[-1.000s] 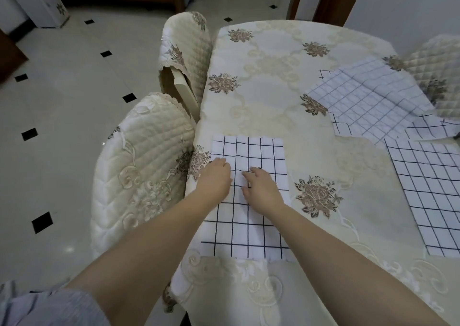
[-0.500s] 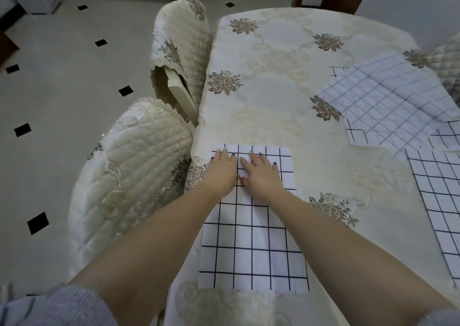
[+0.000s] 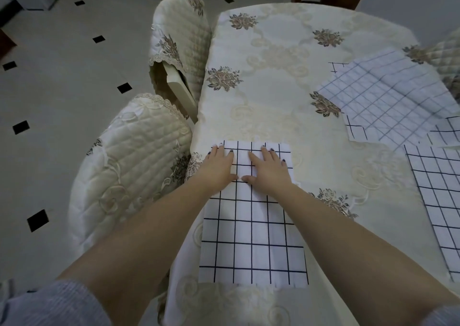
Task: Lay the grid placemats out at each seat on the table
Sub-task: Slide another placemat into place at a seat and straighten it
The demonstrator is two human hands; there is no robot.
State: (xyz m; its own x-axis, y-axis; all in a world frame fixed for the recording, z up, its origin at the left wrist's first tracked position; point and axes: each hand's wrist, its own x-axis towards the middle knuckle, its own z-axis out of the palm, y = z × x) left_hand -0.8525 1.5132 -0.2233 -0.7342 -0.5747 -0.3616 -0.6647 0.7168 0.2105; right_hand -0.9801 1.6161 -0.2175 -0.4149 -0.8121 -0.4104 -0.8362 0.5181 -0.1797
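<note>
Cream tiled floor [image 3: 62, 89]: pale tiles with small black diamond insets fill the left side; open walking room beside both chairs.
Near chair [image 3: 129, 166]: quilted cream cover, its back pushed in close to the desk's left edge, just left of the left forearm.
Far chair [image 3: 181, 39]: same quilted cover, also tucked against the left edge, farther along.
Left hand [image 3: 219, 169]: palm down on the far half of the grid placemat, near its left border; fingers [image 3: 221, 151] straight and a little spread, pressing flat and gripping nothing.
Grid placemat [image 3: 251, 238]: white cloth with dark lines, lying flat on the desk near its left edge; the left border runs close along that edge, and the frayed near border stops with tablecloth showing beyond it.
Right hand [image 3: 268, 171]: palm down beside the left, thumbs nearly meeting; its fingers are straight and spread, tips just short of the mat's far border.
Desk [image 3: 261, 97]: cream floral tablecloth, with a wide bare stretch beyond and right of the hands.
Heap of placemats [image 3: 388, 97]: finer-checked cloths, overlapped and creased, at the far right.
Flat placemat [image 3: 443, 201]: wide-checked, near right, cut off by the frame.
Right chair [image 3: 448, 57]: quilted back at the right edge.
</note>
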